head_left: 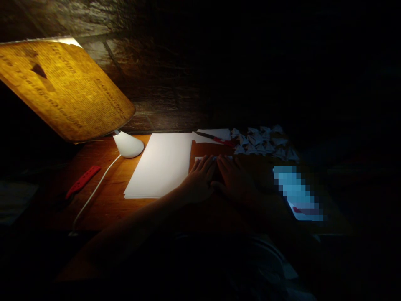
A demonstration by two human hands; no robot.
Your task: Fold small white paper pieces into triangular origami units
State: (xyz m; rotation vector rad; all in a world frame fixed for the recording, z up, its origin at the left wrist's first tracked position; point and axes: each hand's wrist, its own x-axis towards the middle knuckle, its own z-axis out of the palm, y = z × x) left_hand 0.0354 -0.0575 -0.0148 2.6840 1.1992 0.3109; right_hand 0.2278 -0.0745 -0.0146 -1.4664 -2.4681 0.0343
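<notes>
My left hand point(200, 177) and my right hand point(233, 177) lie side by side on a small white paper strip point(200, 159) on the wooden table point(106, 200). The fingers of both are stretched out flat and press the paper down. A stack of white sheets point(161, 165) lies just left of my left hand. Behind my hands a red-handled cutter point(216, 138) rests on another white sheet point(219, 133). A heap of several small folded white paper pieces point(266, 142) sits at the back right.
A white lamp base point(128, 144) with its cord point(94, 192) stands at the back left under a yellow lit newspaper shade point(65, 88). A red strip point(83, 181) lies at the left. A glowing screen point(297, 192) lies at the right. The surroundings are dark.
</notes>
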